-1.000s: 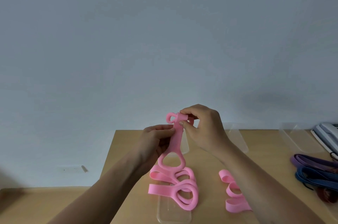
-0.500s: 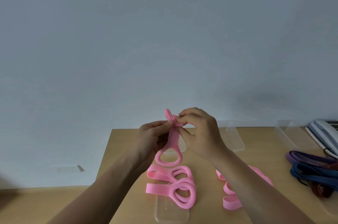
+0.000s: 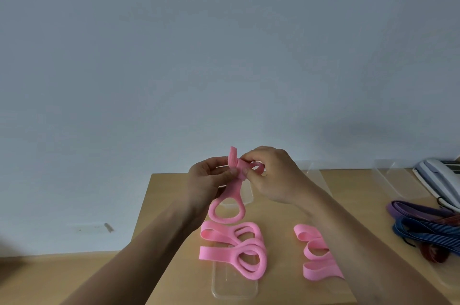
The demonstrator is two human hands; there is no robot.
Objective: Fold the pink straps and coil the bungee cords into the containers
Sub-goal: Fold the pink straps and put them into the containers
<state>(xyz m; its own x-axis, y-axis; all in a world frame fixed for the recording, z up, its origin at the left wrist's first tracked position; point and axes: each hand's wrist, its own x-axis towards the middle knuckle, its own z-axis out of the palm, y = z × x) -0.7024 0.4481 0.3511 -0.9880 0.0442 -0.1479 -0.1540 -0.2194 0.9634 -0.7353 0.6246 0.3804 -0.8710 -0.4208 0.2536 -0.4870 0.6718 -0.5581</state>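
I hold a pink strap (image 3: 230,198) up above the wooden table (image 3: 278,207). My left hand (image 3: 207,180) pinches it just below its top, and my right hand (image 3: 271,174) pinches the folded top end. A loop of the strap hangs down between my wrists. Below it, folded pink straps (image 3: 236,250) lie over a clear container (image 3: 234,287). More pink strap (image 3: 316,255) lies folded to the right, partly hidden by my right forearm. Purple, blue and red bungee cords (image 3: 428,227) are piled at the right edge.
Other clear containers stand at the back of the table (image 3: 316,175) and at the back right (image 3: 395,177). A white device (image 3: 440,177) sits in the far right corner. The table's left edge drops to a lower wooden surface (image 3: 62,277). A plain wall is behind.
Both hands have dropped a little with the strap. My right hand has bent the strap's top end over, so a small fold sticks up between the two hands.
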